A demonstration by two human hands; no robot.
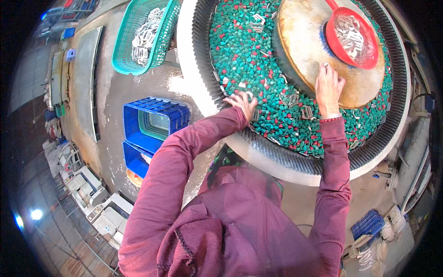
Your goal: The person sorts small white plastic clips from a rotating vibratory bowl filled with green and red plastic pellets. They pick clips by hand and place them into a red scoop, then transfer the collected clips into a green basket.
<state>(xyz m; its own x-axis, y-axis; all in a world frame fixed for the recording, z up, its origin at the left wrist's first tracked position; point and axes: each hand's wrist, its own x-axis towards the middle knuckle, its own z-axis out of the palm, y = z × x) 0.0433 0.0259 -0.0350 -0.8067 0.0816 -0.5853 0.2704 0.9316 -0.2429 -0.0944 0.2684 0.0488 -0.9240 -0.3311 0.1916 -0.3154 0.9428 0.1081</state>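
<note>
A big round tub [272, 162] with a black ribbed inner wall holds green and red tumbling stones [249, 60], among them several flat silvery metal pieces [307, 111]. Over the stones by the tub's near-left wall is my left hand [242, 103], its fingers apart; a pale piece shows beside its fingertips. My right hand [328, 90] is above the edge of the round centre cover [300, 41], fingers closed on a small metal piece [326, 65]. On that cover stands a red plastic strainer [339, 54] filled with similar metal pieces [350, 39].
Left of the tub stands a green plastic basket [121, 51] heaped with metal pieces [148, 37]. Nearer, blue crates [134, 127] rest on the wet floor [110, 92]. Another blue crate [368, 225] lies at the lower right.
</note>
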